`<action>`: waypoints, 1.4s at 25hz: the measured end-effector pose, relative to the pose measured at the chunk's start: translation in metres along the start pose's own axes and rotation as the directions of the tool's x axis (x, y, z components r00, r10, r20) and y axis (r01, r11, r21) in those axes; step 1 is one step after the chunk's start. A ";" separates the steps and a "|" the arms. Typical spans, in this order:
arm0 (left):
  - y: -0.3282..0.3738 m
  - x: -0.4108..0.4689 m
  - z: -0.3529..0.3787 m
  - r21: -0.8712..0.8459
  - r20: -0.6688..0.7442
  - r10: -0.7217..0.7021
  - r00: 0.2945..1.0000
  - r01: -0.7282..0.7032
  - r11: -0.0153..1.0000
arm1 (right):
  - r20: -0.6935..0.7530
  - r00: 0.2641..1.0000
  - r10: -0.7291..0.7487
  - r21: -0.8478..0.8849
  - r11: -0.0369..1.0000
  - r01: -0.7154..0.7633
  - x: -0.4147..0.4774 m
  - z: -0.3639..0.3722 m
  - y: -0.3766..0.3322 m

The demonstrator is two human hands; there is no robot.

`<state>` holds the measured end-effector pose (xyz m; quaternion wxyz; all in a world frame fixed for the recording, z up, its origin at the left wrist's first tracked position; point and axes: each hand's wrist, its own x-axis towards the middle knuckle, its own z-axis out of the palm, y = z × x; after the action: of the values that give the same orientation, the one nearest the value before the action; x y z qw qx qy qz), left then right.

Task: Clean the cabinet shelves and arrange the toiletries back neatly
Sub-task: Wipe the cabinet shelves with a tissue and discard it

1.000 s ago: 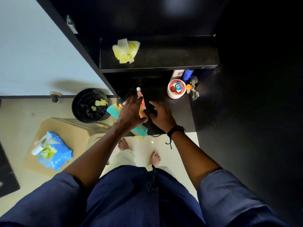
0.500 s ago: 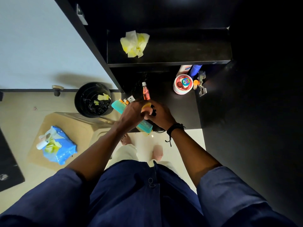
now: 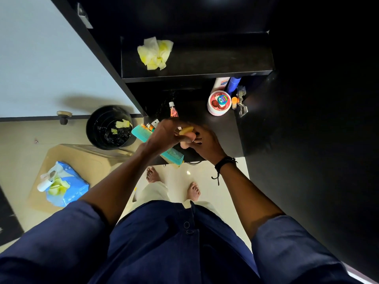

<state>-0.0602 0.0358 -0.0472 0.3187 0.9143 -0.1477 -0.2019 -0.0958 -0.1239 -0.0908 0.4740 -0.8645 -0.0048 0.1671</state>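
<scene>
Yellow, small and rounded, the object (image 3: 186, 130) sat pinched between both hands over the front left part of the lower shelf (image 3: 217, 128); what it was could not be told. Left hand (image 3: 164, 135) had fingers curled on it from the left, right hand (image 3: 205, 143) closed on it from the right, the two hands touching. A second before, the hands were apart, left one alone near the red bottle (image 3: 173, 111); now that bottle stood free and upright behind them. Judged: the bottle had been set down and a two-handed job begun, perhaps closing or wiping the small item before placing it.

Teal comb (image 3: 158, 146) lay under the left wrist, overhanging the shelf's front edge. Round red-and-white tub (image 3: 219, 103), white tube (image 3: 221, 83), blue bottle (image 3: 234, 84) and a small orange item (image 3: 234, 101) grouped at the back right corner, already arranged. Upper shelf (image 3: 215, 60) carried only a crumpled yellow wipe (image 3: 155, 53) near its left end, so wiping there looked done. Black bin (image 3: 109, 128) stood on the floor, left; blue wipe pack (image 3: 65, 186) well apart beyond it.
</scene>
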 end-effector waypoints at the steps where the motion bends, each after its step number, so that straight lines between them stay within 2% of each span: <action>1: 0.004 0.002 0.001 -0.021 0.006 0.023 1.000 -0.023 1.000 | -0.008 1.000 0.029 0.013 1.000 -0.029 -0.003 -0.005 0.002; 6: 0.018 0.026 0.014 -0.202 0.112 0.072 0.991 -0.049 0.978 | -0.054 0.996 0.077 0.005 0.997 -0.077 -0.019 -0.038 0.016; 8: 0.026 0.040 0.021 -0.215 0.139 0.094 0.986 -0.063 0.975 | -0.073 0.990 0.117 -0.005 0.993 -0.118 -0.022 -0.053 0.022; 10: 0.036 0.053 0.030 -0.132 0.097 0.138 0.986 -0.124 0.983 | -0.114 0.981 0.155 -0.010 0.988 -0.157 -0.022 -0.066 0.026; 12: 0.045 0.064 0.040 0.007 -0.009 0.174 0.985 -0.173 0.985 | -0.213 0.965 0.156 -0.078 0.981 -0.176 -0.021 -0.075 0.027; 16: 0.066 0.074 0.060 0.193 -0.149 0.141 0.979 -0.111 0.975 | -0.442 0.893 0.081 -0.297 0.926 -0.232 -0.010 -0.089 0.027; 19: 0.080 0.079 0.062 0.214 -0.214 0.135 0.967 -0.089 0.973 | -0.445 0.885 0.140 -0.416 0.843 -0.343 -0.001 -0.095 0.022; 21: 0.087 0.081 0.058 0.209 -0.231 0.139 0.963 -0.091 0.974 | -0.447 0.882 0.147 -0.422 0.835 -0.353 0.003 -0.095 0.019; 28: 0.094 0.090 0.061 0.204 -0.146 0.148 0.978 -0.117 0.972 | -0.360 0.923 0.137 -0.511 0.799 -0.317 0.004 -0.099 0.022; 32: 0.098 0.088 0.057 0.283 -0.118 0.116 0.986 -0.078 0.956 | -0.387 0.905 0.177 -0.496 0.787 -0.366 0.001 -0.095 0.025; 35: 0.097 0.087 0.055 0.322 -0.098 0.104 0.990 -0.067 0.944 | -0.381 0.915 0.131 -0.583 0.734 -0.348 0.003 -0.096 0.023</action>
<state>-0.0234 -0.1005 -0.0478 0.1836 0.9563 -0.1994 -0.1092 -0.0682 -0.2145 -0.0637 0.1195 -0.9817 0.1272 0.0758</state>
